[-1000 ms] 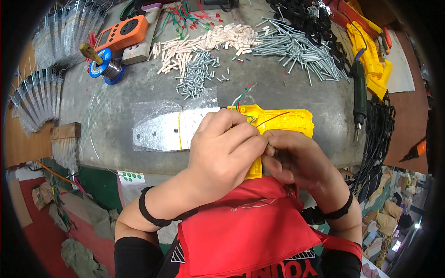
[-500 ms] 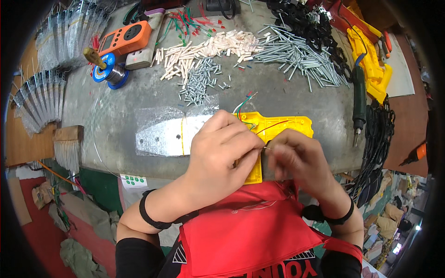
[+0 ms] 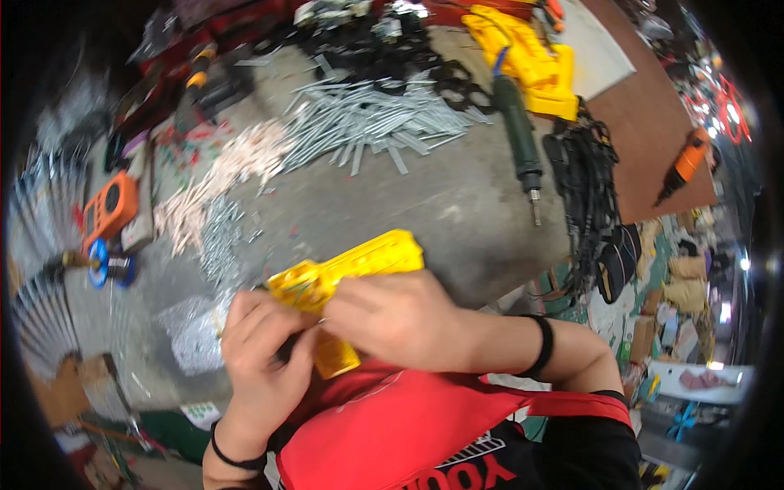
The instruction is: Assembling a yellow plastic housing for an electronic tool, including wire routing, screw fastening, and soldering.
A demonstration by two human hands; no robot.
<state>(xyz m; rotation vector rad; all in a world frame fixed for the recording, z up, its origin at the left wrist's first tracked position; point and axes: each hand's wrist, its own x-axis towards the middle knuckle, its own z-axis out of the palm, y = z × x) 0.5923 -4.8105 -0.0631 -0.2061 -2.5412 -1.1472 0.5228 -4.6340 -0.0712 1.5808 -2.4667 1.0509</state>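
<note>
Left hand point(image 3: 265, 339) and right hand point(image 3: 398, 314) curled over the yellow casing point(image 3: 377, 255); what they pinched, if anything, was unclear. Beside the near edge of the bench point(image 3: 457, 216), it could have fallen if nudged.

Plastic housing point(image 3: 380, 253) was coloured yellow, apron point(image 3: 392, 425) red. Meter point(image 3: 109, 212) was cased in orange, spool point(image 3: 100, 263) rimmed in blue. Screwdriver point(image 3: 516, 126) was finished in dark green, long screws point(image 3: 367, 118) in silver. Tabletop point(image 3: 482, 212) was mottled grey.
</note>
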